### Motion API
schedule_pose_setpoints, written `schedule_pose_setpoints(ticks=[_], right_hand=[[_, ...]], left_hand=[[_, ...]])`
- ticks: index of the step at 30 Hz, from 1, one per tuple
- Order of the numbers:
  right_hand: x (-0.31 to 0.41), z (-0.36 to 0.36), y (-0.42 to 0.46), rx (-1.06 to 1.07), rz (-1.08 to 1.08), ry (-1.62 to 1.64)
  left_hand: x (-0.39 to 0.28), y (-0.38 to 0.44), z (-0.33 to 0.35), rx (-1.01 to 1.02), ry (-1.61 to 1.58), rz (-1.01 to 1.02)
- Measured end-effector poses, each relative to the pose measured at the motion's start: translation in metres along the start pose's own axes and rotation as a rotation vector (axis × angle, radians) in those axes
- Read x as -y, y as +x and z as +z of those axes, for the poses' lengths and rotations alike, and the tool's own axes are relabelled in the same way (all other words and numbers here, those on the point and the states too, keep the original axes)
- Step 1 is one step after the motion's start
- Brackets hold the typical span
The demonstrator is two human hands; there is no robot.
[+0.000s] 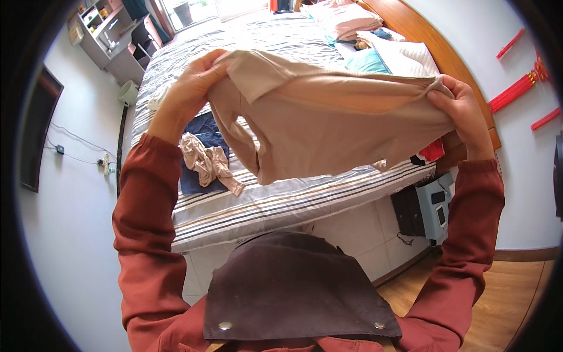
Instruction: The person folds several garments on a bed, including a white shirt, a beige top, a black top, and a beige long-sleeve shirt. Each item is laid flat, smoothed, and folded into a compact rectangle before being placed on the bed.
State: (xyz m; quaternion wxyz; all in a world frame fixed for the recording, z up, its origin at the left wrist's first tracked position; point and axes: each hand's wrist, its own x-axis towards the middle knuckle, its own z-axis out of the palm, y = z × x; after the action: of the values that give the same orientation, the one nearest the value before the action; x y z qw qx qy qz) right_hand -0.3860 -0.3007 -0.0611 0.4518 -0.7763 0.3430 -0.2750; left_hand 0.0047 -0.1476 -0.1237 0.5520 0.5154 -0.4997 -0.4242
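A beige cloth garment (325, 127) hangs stretched between my two raised hands above the bed. My left hand (198, 83) grips its upper left corner, where a flap of fabric folds over the front. The upper right corner is pinched between thumb and fingers of my right hand (462, 105). Along the lower left, the cloth hangs in a loop with a gap through it. Behind it on the bed lies a crumpled beige garment (206, 160), on top of a dark blue cloth (191, 185). The held garment hides part of the bed.
The bed (272, 198) has a striped cover, with pillows and folded bedding (347, 22) by the wooden headboard (409, 26). A nightstand (409, 211) bearing phones stands at the right. A red cloth (433, 150) lies at the bed's edge. A desk (116, 61) and bin (128, 93) stand far left.
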Motion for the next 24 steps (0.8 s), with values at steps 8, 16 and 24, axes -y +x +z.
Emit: schedule_pose_setpoints(ticks=[8,16,24], right_hand=[[-0.121,-0.027,0.035,-0.142,0.230,0.133],[-0.092,-0.037,0.027,-0.380,-0.032,-0.060],[-0.188,0.132,-0.057,0.058,-0.200,-0.156]], left_hand=[[0.087,0.112,0.050,0.041,-0.350,-0.234],[0.070,0.147,0.066,-0.186,-0.164,-0.044],[0.240,0.099,-0.006,-0.033,0.165,0.001]])
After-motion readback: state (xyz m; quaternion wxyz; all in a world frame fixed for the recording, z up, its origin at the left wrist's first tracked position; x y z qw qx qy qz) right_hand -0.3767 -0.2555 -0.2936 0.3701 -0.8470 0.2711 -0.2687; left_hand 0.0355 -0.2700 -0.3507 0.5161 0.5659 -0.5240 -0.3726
